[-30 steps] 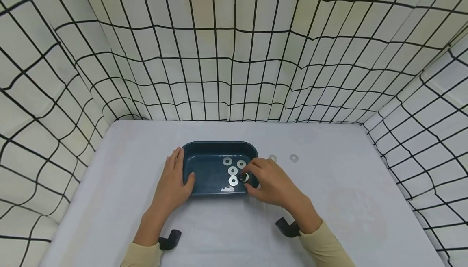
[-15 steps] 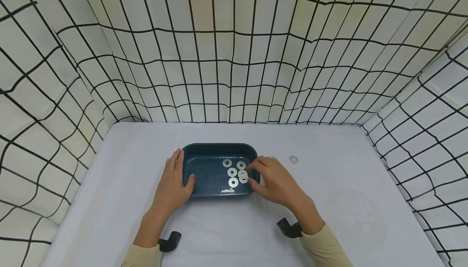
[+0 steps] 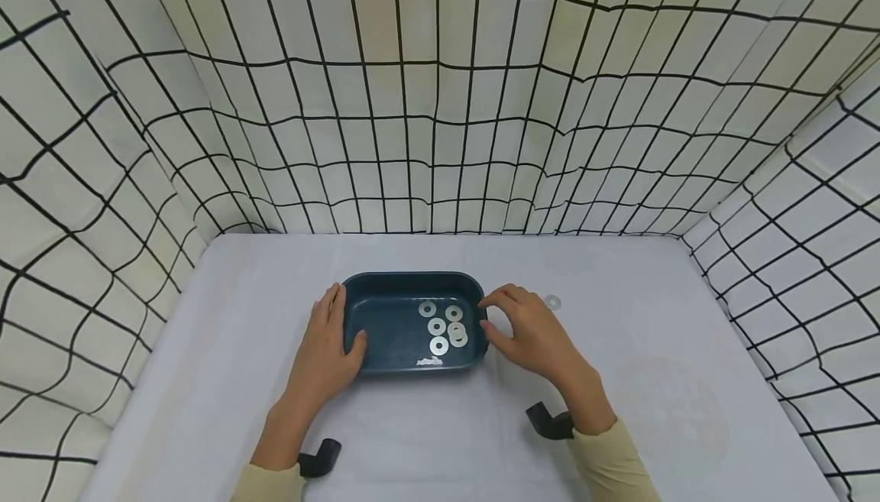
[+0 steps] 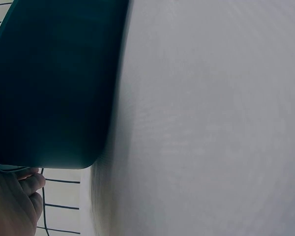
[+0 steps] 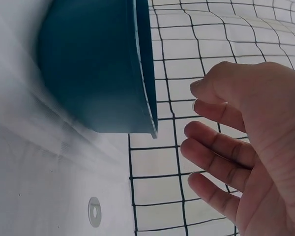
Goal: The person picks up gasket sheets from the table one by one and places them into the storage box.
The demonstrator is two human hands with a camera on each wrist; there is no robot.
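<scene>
A dark blue rectangular tray (image 3: pixel 385 334) stands on the white table, with several flat metal washers (image 3: pixel 436 326) lying in its right half. Two of these washers (image 3: pixel 457 334) overlap. My left hand (image 3: pixel 323 353) holds the tray's left end, its fingers along the outside and its thumb over the near-left rim. Just beyond the tray's right rim, my right hand (image 3: pixel 532 331) is raised with thumb and fingers parted, nothing between them. In the right wrist view, a loose washer (image 5: pixel 94 212) lies on the table past the tray's wall (image 5: pixel 88 73).
Behind my right hand on the table, a single washer (image 3: pixel 553 302) shows in the head view. Black grid netting (image 3: pixel 433 120) over pale walls encloses the table (image 3: pixel 227 349) at the back and both sides. A black wrist mount (image 3: pixel 319 458) sits beside each forearm.
My right hand has let go of a washer, which now overlaps another in the tray. It has drawn back rightward over the rim. My left hand has stayed on the tray.
</scene>
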